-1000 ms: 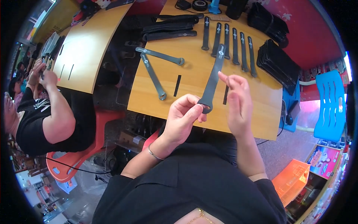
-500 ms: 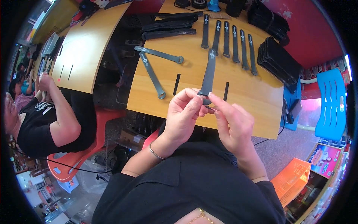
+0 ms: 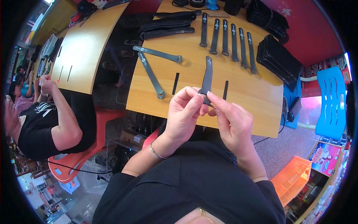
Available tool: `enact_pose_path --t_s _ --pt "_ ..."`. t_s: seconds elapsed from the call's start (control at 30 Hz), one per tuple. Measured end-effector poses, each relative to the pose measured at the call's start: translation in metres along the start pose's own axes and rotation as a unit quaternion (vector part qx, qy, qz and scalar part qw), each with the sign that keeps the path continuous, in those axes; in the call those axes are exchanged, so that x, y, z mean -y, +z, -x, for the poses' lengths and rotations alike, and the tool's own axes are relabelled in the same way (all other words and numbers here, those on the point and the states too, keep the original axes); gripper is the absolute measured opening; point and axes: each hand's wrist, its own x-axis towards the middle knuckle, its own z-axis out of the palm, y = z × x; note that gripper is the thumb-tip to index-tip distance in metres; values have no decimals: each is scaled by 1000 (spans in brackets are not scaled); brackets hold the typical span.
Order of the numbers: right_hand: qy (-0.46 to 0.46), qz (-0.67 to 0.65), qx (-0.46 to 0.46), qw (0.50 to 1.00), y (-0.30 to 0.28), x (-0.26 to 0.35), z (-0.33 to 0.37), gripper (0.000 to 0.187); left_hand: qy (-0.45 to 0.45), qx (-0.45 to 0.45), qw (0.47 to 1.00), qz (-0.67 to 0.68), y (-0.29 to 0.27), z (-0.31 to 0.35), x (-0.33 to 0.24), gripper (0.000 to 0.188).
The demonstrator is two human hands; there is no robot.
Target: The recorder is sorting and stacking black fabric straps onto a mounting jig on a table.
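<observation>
My left hand point(image 3: 185, 112) pinches a black strap point(image 3: 208, 76) near its lower end, thumb on top. The strap's long tail points away from me over the wooden table point(image 3: 156, 106). Close beside it, my right hand point(image 3: 235, 121) has its fingertips pinched at the same end; a dark bit of the strap shows between the two hands. Fingers hide just how that end is folded or looped. Beyond my hands, several similar straps point(image 3: 225, 37) lie side by side. Left of my hands, two more straps point(image 3: 151, 74) with ring ends lie at an angle to each other.
Two thin black strips point(image 3: 225, 90) mark the table near my hands. Stacked black straps point(image 3: 167, 31) lie at the far left, a black pile point(image 3: 278, 61) at the right. A co-worker point(image 3: 48, 119) sits to the left. An orange crate point(image 3: 292, 179) and blue chair point(image 3: 331, 102) stand right.
The tail of the held strap has drawn nearer to me and looks shorter. Both hands keep their pinch at almost the same place.
</observation>
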Motion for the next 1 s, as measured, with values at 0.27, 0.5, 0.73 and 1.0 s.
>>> enact_pose_path --t_s 0.27,0.5,0.73,1.0 --pt "35 -50 -3 998 4 0 3 47 6 -4 1000 -4 1 1 2 8" --pt "59 -105 31 992 3 2 4 34 20 -11 998 -52 2 1 3 16" --pt "82 -141 39 986 2 2 4 33 47 14 996 -77 -1 -2 4 15" --pt "84 -130 40 987 2 2 2 34 71 15 995 -71 -2 -5 5 10"
